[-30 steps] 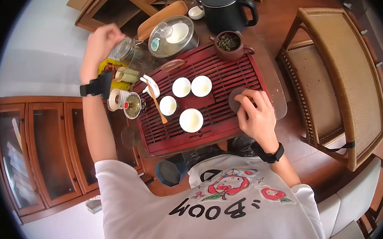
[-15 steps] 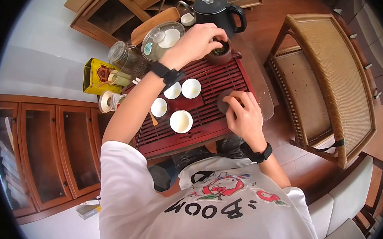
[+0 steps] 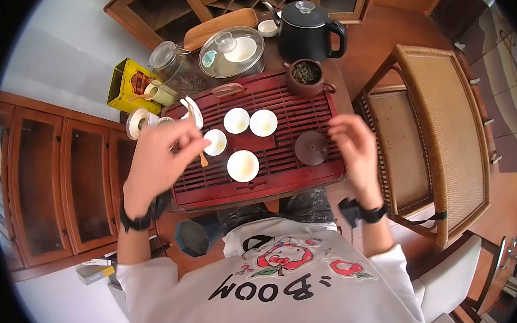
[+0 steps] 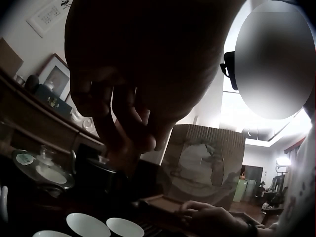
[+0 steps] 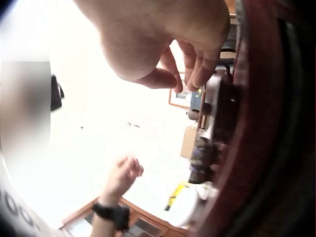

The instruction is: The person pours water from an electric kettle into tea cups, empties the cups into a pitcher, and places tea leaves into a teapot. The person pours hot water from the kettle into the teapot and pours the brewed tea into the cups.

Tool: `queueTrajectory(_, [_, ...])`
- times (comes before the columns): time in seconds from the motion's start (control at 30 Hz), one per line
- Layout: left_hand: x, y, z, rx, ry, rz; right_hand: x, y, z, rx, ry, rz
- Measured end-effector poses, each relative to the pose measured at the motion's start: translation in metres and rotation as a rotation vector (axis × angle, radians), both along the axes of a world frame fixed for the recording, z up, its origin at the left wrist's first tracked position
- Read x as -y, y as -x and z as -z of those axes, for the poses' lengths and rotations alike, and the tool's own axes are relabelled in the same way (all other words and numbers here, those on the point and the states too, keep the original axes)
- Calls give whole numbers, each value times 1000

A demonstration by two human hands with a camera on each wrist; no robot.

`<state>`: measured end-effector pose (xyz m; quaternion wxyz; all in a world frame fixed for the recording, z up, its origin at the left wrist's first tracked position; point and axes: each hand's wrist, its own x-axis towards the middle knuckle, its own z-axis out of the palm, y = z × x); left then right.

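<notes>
My left hand (image 3: 162, 161) is over the left end of the red slatted tea tray (image 3: 209, 199), fingers loosely curled; nothing shows in its fingers in the left wrist view. A small white cup (image 3: 215, 142) stands right by its fingertips. At the tray's right end my right hand (image 3: 357, 147) hovers with relaxed, bent fingers and holds nothing. Just left of it lies a round dark brown teapot lid (image 3: 311, 148), knob up. The lidless brown clay teapot (image 3: 308, 89) at the far right corner shows dark tea leaves (image 3: 306, 73) inside.
More white cups (image 3: 243, 166) stand mid-tray. A wooden spoon (image 3: 204, 159) leans by a white rest (image 3: 196, 111). Behind are a glass-lidded pot (image 3: 231, 68), a black kettle (image 3: 304, 40) and a clip-top glass jar (image 3: 166, 61). A yellow tin (image 3: 124, 85) stands left, a rattan chair (image 3: 468, 115) right.
My left hand went from near the glass jar to over the teapot, then back left towards my body. My right hand has let go of the lid and moved off to the right.
</notes>
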<state>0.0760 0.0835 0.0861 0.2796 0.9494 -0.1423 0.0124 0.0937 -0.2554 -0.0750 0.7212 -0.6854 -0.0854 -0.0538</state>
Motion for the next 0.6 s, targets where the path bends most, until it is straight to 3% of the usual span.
queueTrajectory(0.07, [-3,33,3,-16,59,-43,23,-37,-31,-95,89,-25])
queueTrajectory(0.13, [0,57,12,62,109,21,40,-100,-29,123,242,59])
queueTrajectory(0.2, [10,77,24,23,241,7,51,-165,-27,194,318,139])
queueTrajectory(0.33, [30,103,54,-108,562,-102,57,-260,-8,97,568,219])
queueTrajectory(0.4, [29,112,65,-102,628,-113,56,-281,-6,-216,389,-156])
queueTrajectory(0.57, [22,120,74,-95,705,-128,37,-284,1,-121,235,-169])
queueTrajectory(0.6, [20,118,73,-76,693,-118,33,-279,-2,-49,199,-64])
